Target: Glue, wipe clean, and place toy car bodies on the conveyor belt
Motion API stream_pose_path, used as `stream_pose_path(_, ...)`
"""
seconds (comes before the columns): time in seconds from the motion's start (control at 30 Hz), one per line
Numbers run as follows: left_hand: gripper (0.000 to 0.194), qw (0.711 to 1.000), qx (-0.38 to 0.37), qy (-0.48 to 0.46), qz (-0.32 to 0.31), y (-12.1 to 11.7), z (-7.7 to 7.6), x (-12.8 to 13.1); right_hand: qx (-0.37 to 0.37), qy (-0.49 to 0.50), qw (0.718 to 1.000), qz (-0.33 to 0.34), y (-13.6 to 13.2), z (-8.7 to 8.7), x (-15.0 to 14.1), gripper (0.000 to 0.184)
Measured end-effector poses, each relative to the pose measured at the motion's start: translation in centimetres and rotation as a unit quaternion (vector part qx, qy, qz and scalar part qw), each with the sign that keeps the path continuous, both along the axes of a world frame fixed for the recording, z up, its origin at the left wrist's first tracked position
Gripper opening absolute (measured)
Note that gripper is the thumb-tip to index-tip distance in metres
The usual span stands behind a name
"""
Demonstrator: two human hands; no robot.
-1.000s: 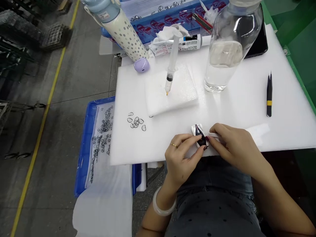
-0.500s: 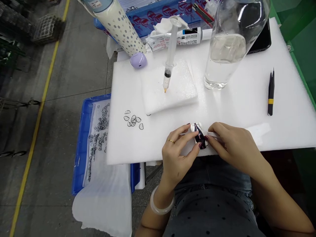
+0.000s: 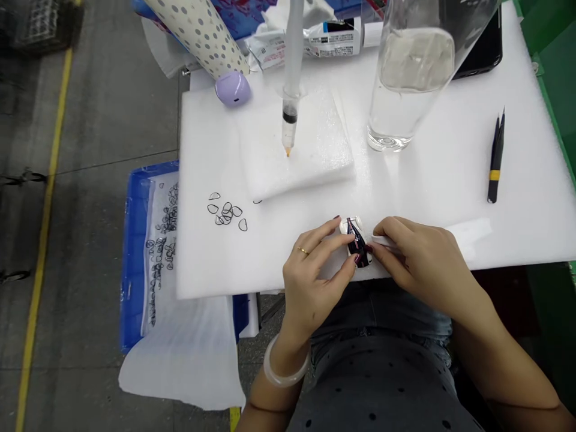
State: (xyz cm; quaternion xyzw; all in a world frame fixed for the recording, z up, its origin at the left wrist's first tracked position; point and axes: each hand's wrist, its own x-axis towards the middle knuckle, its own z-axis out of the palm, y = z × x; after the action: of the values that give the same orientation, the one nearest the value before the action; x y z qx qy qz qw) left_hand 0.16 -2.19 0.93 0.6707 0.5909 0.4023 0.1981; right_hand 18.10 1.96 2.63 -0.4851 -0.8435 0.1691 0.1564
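Near the front edge of the white foam board, my left hand [image 3: 315, 273] pinches a small toy car [image 3: 359, 245], glossy dark and white with thin red lines. The thumb and fingertips press on its left side and top. My right hand [image 3: 418, 258] is closed round a slim white strip [image 3: 383, 241] whose exact kind I cannot make out. Its fingertips are at the car's right side. Left of the hands lie several thin black D-shaped rings [image 3: 227, 213]. Beyond them, a syringe [image 3: 290, 114] with an orange tip stands over a folded foam sheet [image 3: 310, 162].
At the right lie black tweezers [image 3: 495, 159]. A clear water bottle [image 3: 396, 108] stands behind my hands, near a phone [image 3: 481, 54]. A white tube [image 3: 333, 41], lilac case [image 3: 233, 89] and dotted tumbler [image 3: 198, 30] line the back. A blue tray [image 3: 130, 252] with rings sits below left.
The camera view has shifted, so most of the board appears further left and higher. Both hands keep nearly the same hold on the toy car and the white strip.
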Motion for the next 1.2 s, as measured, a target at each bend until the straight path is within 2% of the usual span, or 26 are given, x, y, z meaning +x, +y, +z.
stream_pose_path(0.1, 0.018, 1.0, -0.007, 0.006, 0.003, 0.2, 0.4, -0.2, 0.008, 0.007, 1.0, -0.002, 0.1, -0.1, 0.2, 0.018)
stream_pose_path(0.17, 0.026, 0.999, -0.028, 0.014, -0.024, 0.5, 0.6, -0.8, -0.011, 0.045, 0.999, 0.009, 0.3, 0.0, 0.6, 0.018)
stream_pose_path(0.27, 0.055, 0.987, -0.056, 0.05, -0.144, 1.4, 0.8, -1.8, -0.047, 0.144, 0.988, 0.018, 0.3, 0.0, 1.3, 0.012)
stream_pose_path(0.33, 0.057, 0.978, -0.043, 0.067, -0.192, 2.0, 0.5, -2.0, -0.022, 0.195, 0.98, -0.011, -0.1, -0.2, 1.6, 0.005)
stream_pose_path(0.37, 0.052, 0.981, -0.028, 0.067, -0.181, 2.3, 0.3, -1.9, 0.004, 0.209, 0.977, -0.029, -0.3, -0.3, 1.7, 0.002)
stream_pose_path(0.43, 0.042, 0.991, 0.003, 0.061, -0.116, 2.5, -0.2, -1.5, 0.064, 0.216, 0.973, -0.048, -0.9, -0.7, 1.6, 0.009)
stream_pose_path(0.53, 0.033, 0.997, 0.016, 0.052, -0.057, 2.4, -0.6, -0.9, 0.141, 0.189, 0.971, -0.03, -1.6, -1.4, 1.3, 0.019)
stream_pose_path(0.67, 0.028, 0.997, -0.011, 0.037, -0.071, 2.0, -0.3, -1.1, 0.211, 0.147, 0.966, -0.012, -1.7, -1.8, 0.8, 0.023)
stream_pose_path(0.87, 0.025, 0.993, -0.042, 0.037, -0.101, 2.1, 0.3, -1.7, 0.238, 0.121, 0.964, 0.0, -1.8, -2.2, -0.5, 0.021)
stream_pose_path(0.97, 0.026, 0.994, -0.036, 0.038, -0.1, 2.1, 0.2, -1.6, 0.223, 0.128, 0.966, 0.036, -2.2, -2.2, -0.6, 0.02)
stream_pose_path(1.07, 0.025, 0.994, -0.031, 0.037, -0.096, 2.1, 0.0, -1.6, 0.182, 0.135, 0.969, 0.097, -1.8, -1.2, 0.5, 0.017)
stream_pose_path(1.13, 0.024, 0.994, -0.025, 0.035, -0.096, 2.1, -0.1, -1.5, 0.192, 0.112, 0.973, 0.064, -0.7, -0.2, 1.7, 0.022)
stream_pose_path(1.2, 0.024, 0.995, -0.02, 0.035, -0.095, 2.1, -0.1, -1.5, 0.254, 0.065, 0.965, -0.023, 0.6, 0.8, 2.8, 0.027)
